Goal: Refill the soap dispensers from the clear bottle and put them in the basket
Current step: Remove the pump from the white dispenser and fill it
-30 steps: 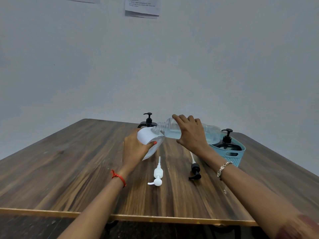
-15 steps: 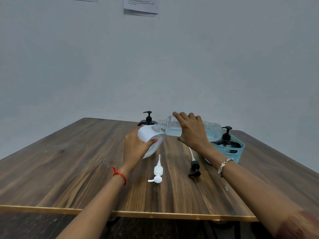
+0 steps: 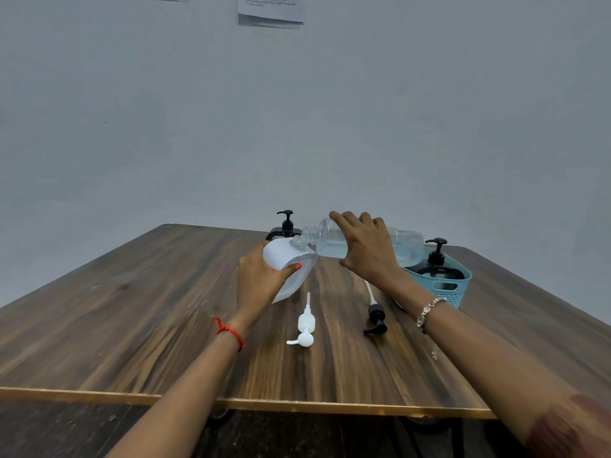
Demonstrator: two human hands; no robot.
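Observation:
My left hand [image 3: 261, 279] grips a white dispenser bottle [image 3: 291, 269], tilted and without its pump. My right hand [image 3: 367, 249] holds the clear bottle [image 3: 405, 246] nearly on its side, its open neck touching the white bottle's mouth; pale liquid fills its lower half. A white pump [image 3: 305, 325] and a black pump [image 3: 375, 317] lie loose on the table in front of my hands. One black dispenser [image 3: 436, 266] stands in the teal basket [image 3: 458, 292] at the right. Another black dispenser [image 3: 286, 224] stands behind the white bottle.
The wooden table [image 3: 132, 309] has its near edge close to me and a plain wall behind its far edge. Papers [image 3: 269, 9] hang on the wall above.
The hands and both bottles hold the same pouring pose; only the camera view has shifted slightly.

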